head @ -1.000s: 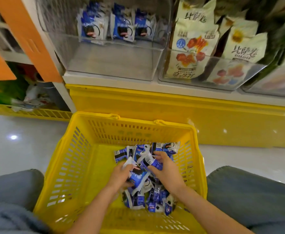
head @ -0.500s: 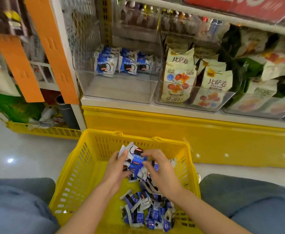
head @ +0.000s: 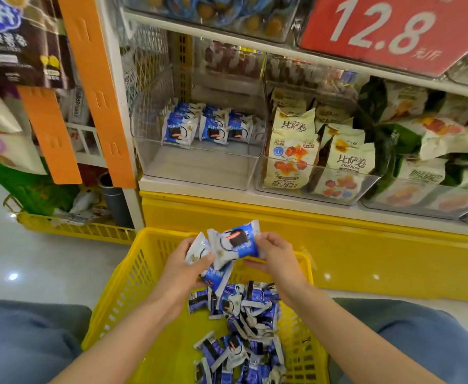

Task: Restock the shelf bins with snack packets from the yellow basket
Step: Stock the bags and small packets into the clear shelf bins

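Above and beyond the hands, the clear shelf bin [head: 199,169] held only a short row of blue-and-white packets [head: 208,127] at its back. Its front floor was bare, so the restocking looked far from done. Below the hands, the yellow basket [head: 116,286] carried a sizeable heap of loose packets [head: 246,328] yet to be moved. The left hand [head: 181,273] gripped a small bunch of packets [head: 199,250], fingers curled round them. The right hand [head: 278,259] pinched the end of the top packet [head: 235,242], just over the basket's far rim and not yet in the bin.
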Tool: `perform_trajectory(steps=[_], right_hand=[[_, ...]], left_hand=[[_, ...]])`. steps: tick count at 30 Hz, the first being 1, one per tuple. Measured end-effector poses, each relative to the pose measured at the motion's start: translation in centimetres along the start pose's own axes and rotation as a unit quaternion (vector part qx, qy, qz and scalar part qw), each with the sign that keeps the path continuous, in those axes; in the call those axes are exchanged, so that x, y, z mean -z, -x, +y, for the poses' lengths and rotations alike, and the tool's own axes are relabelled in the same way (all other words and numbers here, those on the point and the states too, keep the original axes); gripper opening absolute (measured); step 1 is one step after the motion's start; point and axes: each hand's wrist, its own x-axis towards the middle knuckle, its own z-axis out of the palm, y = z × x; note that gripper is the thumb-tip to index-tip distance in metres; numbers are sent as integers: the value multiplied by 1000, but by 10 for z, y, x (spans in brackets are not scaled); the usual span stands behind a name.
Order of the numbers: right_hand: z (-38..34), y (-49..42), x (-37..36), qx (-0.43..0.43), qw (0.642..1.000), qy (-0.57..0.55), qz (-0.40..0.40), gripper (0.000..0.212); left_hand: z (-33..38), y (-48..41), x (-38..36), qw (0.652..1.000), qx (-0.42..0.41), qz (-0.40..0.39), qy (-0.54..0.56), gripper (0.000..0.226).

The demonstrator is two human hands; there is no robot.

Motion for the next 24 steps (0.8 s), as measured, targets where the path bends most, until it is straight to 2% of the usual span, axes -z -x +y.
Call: perform_trajectory(steps=[2,4,6,8,9,11,14,19,22,24], right_hand=[[-11,-8,5,38,998,37,20,16],[-23,-13,11,104,986,129,-1,17],[-34,-16,15,155,952,250,-90,20],[-42,-16,13,168,896,365,-190,18],[-44,-16,11,168,874,400,-218,15],[-48,-18,5,173,858,424,-233,11],[-52,-22,-4,201,855,427,-214,8],[-50,-24,-13,210,902,339,-167,13],[-52,-25,-13,204,919,302,-150,13],[-59,-27,-13,205,922,295,-147,11]], left_hand=[[4,1,2,1000,14,6,-13,32],[12,-2,8,999,13,21,-27,29],[23,-5,13,999,13,9,-45,28],[34,-5,13,997,28,-38,-57,27],[38,-4,11,995,38,-68,-59,27],[45,-2,7,989,50,-116,-73,30],[51,-2,5,985,26,-120,-119,26],[59,-4,7,986,-36,-92,-136,5],[65,-8,5,982,-78,-88,-149,4],[71,-9,4,981,-71,-115,-143,4]])
